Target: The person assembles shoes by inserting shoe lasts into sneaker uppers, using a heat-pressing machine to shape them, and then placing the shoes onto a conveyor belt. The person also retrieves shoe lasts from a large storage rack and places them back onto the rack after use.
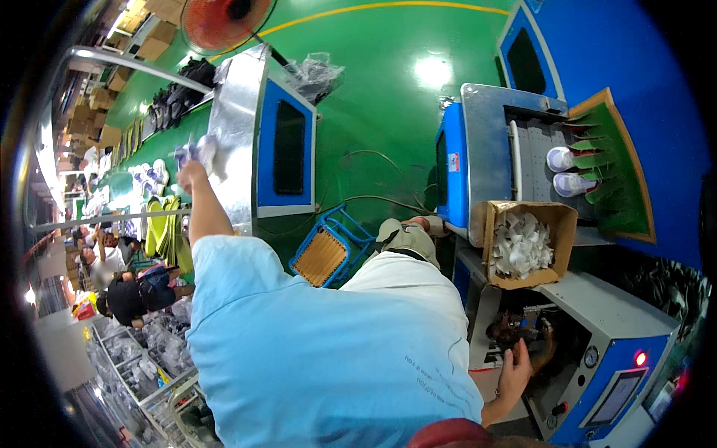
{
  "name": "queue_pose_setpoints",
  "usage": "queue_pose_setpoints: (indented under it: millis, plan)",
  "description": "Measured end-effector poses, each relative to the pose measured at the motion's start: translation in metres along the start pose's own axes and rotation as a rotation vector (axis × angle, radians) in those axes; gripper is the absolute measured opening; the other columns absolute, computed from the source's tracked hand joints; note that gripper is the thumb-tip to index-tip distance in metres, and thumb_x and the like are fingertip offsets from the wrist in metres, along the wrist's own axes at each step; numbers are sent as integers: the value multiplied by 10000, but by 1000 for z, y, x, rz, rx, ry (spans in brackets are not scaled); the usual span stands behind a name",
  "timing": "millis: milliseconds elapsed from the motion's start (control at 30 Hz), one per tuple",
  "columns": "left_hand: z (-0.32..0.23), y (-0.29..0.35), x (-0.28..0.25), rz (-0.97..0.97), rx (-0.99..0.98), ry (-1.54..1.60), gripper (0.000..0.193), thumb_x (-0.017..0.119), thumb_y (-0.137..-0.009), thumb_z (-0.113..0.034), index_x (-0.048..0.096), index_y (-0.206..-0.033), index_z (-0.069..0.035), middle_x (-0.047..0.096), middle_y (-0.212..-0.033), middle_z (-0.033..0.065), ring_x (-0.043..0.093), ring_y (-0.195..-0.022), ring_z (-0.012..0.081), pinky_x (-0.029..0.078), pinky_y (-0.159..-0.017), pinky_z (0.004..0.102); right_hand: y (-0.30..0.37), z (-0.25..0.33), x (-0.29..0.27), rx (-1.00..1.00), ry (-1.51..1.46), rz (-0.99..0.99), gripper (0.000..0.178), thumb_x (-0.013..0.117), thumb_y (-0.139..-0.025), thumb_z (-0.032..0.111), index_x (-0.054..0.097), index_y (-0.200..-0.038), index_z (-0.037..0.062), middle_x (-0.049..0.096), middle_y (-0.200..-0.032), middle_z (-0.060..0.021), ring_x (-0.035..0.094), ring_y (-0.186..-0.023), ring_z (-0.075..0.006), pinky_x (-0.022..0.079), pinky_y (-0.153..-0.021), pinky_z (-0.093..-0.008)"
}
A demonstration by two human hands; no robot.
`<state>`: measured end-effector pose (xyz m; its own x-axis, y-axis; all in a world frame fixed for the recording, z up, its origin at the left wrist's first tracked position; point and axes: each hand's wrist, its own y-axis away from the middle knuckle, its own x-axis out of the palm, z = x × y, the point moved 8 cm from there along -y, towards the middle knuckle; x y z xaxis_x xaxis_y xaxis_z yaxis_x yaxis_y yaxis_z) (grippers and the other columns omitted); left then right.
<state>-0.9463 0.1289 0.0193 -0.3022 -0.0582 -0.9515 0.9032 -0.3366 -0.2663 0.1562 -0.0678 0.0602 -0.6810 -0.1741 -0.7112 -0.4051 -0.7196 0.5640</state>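
Observation:
My left arm reaches out to the upper left, and my left hand [193, 177] is closed on a white and purple shoe [200, 154]. The shoe is at the edge of a shiny metal table top [237, 131]. At the lower right, my right hand [514, 375] is empty with its fingers apart. It is beside the opening of a blue and grey machine [627, 317], where a dark mechanism [511, 328] partly shows. Two white shoes, a nearer shoe [573, 184] and a farther shoe [560, 158], sit on a conveyor at the right.
A cardboard box [569, 224] of white scraps stands above the machine opening. A blue stool [323, 255] with a wooden seat is left of my legs, near a cable [373, 198] on the green floor. An orange fan [224, 22] and shoe racks are at left, with people beyond.

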Motion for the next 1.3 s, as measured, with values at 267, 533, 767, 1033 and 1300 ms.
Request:
queue_pose_setpoints:
  millis: [267, 533, 767, 1033, 1300]
  plan:
    - [-327, 416, 95, 516, 714, 511, 286, 557, -921, -251, 743, -1001, -49, 732, -1009, 224, 702, -957, 413, 554, -860, 488, 30, 114, -137, -409, 173, -1334, 369, 640, -982, 52, 627, -1344, -19, 624, -1380, -190, 594, -1272, -314, 454, -1090, -402]
    - [-641, 859, -136, 951, 1813, 885, 429, 647, -902, -276, 643, -1260, -39, 717, -1143, 207, 667, -1080, 404, 521, -943, 471, -40, 83, -178, -23, 653, -1580, 487, 495, -1054, 312, 581, -1377, -42, 533, -1490, -160, 470, -1401, -334, 300, -1167, -472]
    - [-768, 1036, -179, 910, 1864, 616, 710, 800, -768, -267, 518, -1369, -17, 676, -1219, 249, 640, -1150, 411, 508, -986, 463, -49, 70, -176, 1, 657, -1725, 528, 354, -1080, 363, 564, -1351, -39, 590, -1388, -205, 508, -1338, -364, 316, -1128, -490]
    - [-795, 1063, -148, 947, 1711, 669, 759, 896, -705, -352, 538, -1283, -14, 676, -1197, 249, 631, -1166, 416, 478, -987, 469, -54, 62, -161, 87, 880, -1758, 575, 280, -1080, 393, 532, -1309, -71, 571, -1344, -274, 546, -1241, -411, 405, -1053, -533]
    - [-736, 1011, -250, 1294, 1958, 1052, 780, 897, -733, -226, 539, -1407, -66, 697, -1239, 159, 666, -1158, 304, 503, -978, 374, -56, 53, -163, 88, 837, -1748, 632, 276, -1079, 482, 505, -1350, -41, 572, -1351, -271, 550, -1241, -417, 389, -1059, -535]
